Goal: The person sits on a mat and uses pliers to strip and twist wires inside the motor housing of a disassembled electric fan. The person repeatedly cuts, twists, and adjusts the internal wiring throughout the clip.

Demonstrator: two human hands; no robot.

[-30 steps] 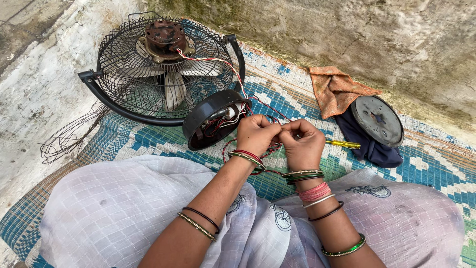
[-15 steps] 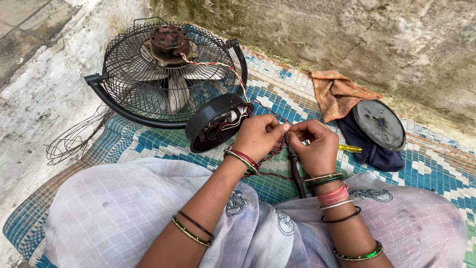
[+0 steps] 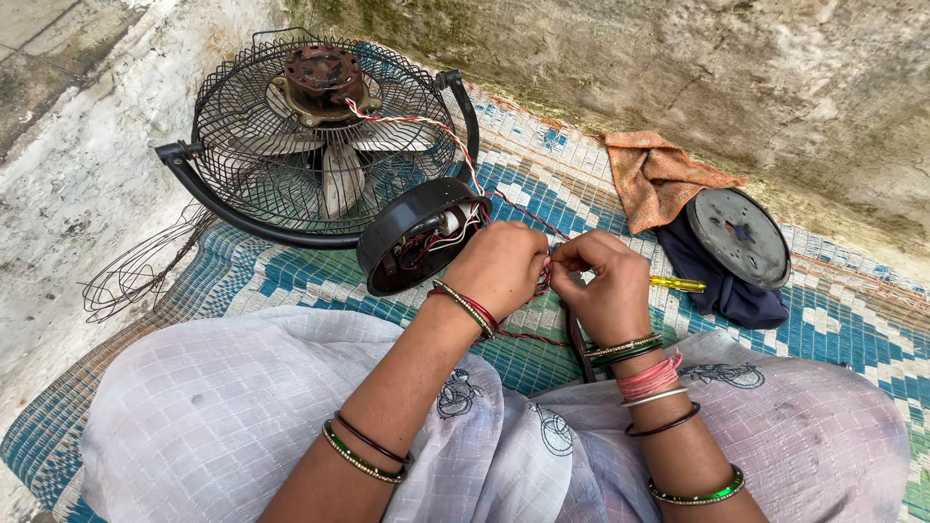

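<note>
My left hand [image 3: 504,269] and my right hand [image 3: 603,283] meet over my lap, fingers pinched on thin red and white wires [image 3: 417,121] between them. These wires run from a black round housing [image 3: 418,237] lying open-side up just left of my left hand, up to the rusty motor [image 3: 320,70] of a table fan [image 3: 320,145] lying flat with its black wire grille. A dark slim tool [image 3: 578,349] lies under my right wrist. Both wrists wear bangles.
A yellow-handled screwdriver [image 3: 678,284] lies right of my right hand. A grey round metal plate [image 3: 739,237] rests on dark blue cloth, with an orange cloth [image 3: 659,176] behind. A loose wire guard [image 3: 140,276] lies at left. Blue-green woven mat [image 3: 843,320] and rough wall [image 3: 736,68] beyond.
My two hands have drawn closer together on the wires. The view has shifted slightly, so the fan and the housing sit a little further right in the picture.
</note>
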